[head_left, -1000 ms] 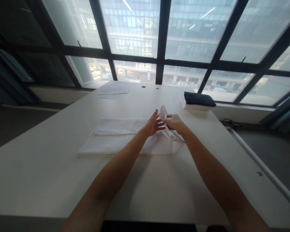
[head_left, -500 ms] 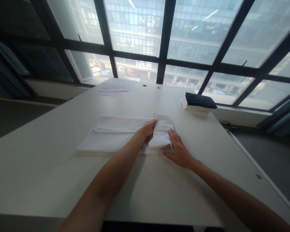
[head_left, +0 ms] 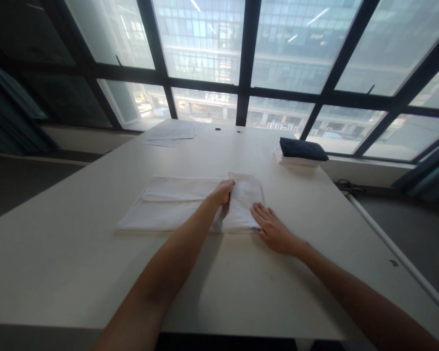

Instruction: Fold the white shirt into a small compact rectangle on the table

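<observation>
A white cloth (head_left: 175, 214) lies on the white table in flat layers, its long side running left to right. Whether it is a garment I cannot tell. Its right end is turned over into a flap (head_left: 243, 202). My left hand (head_left: 225, 191) pinches the far part of the flap's left edge, the fingertips partly hidden. On the flap's near right corner rests my right hand (head_left: 272, 226), its fingers stretched out and pressing the fabric flat.
Farther right on the table (head_left: 139, 278) sits a folded stack with a dark blue cloth (head_left: 303, 148) on top of white layers. Loose paper sheets (head_left: 173, 131) lie at the far left. Large windows (head_left: 205, 44) rise behind the table's far edge.
The flap's raised near part has come down flat. My right hand has slid slightly nearer and now presses on the corner; my left hand keeps its pinch, shifted slightly left.
</observation>
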### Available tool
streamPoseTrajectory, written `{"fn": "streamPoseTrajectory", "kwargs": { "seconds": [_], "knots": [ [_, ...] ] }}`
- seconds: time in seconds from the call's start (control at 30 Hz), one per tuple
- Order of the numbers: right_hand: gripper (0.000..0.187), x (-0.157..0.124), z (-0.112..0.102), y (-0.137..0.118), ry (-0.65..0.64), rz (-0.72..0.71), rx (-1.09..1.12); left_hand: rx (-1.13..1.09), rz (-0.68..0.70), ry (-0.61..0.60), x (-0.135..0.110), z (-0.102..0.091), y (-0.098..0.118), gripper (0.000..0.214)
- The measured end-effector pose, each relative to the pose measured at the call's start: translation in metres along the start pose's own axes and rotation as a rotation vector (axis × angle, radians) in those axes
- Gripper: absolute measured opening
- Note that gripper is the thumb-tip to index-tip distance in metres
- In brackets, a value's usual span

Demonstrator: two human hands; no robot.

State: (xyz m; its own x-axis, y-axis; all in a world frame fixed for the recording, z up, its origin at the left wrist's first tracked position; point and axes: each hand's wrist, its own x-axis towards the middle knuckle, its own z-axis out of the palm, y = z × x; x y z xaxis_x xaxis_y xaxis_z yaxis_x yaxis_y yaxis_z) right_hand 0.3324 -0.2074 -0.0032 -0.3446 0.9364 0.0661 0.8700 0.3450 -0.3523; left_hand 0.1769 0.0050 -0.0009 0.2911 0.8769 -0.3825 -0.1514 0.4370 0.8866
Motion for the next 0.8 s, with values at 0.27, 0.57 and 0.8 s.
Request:
{"fn": "streamPoseTrajectory", "kwargs": {
  "seconds": [0.27, 0.57, 0.8],
  "knots": [
    [0.061, 0.093, -0.030, 0.035, 0.318, 0.242, 0.124, 0.139, 0.093, 0.084, -0.005, 0.001, -0.005, 0.013],
    [0.059, 0.150, -0.002, 0.044, 0.171, 0.361, -0.100, 0.182, 0.091, 0.099, -0.001, 0.004, 0.000, 0.010],
    [0.061, 0.111, 0.005, -0.008, 0.276, 0.297, -0.073, 0.245, 0.098, 0.124, -0.004, 0.002, 0.001, 0.008]
  ]
}}
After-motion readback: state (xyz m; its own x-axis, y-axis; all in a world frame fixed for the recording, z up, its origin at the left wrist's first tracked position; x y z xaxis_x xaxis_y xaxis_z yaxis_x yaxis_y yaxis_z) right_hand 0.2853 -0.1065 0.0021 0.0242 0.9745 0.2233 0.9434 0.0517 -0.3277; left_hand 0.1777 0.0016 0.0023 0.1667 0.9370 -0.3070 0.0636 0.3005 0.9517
